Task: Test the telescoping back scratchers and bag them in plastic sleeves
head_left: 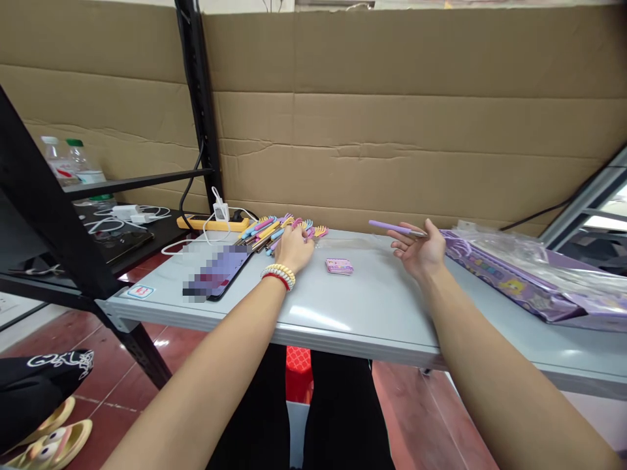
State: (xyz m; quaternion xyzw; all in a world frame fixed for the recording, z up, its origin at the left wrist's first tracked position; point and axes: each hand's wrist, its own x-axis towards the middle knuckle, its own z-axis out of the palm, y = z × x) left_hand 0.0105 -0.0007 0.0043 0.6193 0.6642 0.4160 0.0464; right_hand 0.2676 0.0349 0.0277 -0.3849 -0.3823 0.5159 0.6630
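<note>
A pile of colourful pens with comb-like curled tops lies at the back of the table. My left hand reaches into its right side with the fingers curled down. The fingertips are hidden among the pens, so what they pinch cannot be made out. Over the right part of the table, my right hand is turned palm up and holds a purple pen between thumb and fingers, its body pointing left. Between the hands lies a small stack of purple printed cards.
A phone lies left of my left arm. Behind it are a yellow power strip and white cables. A purple printed box with clear plastic bags stands at right. Cardboard walls the back; a black shelf post rises at left.
</note>
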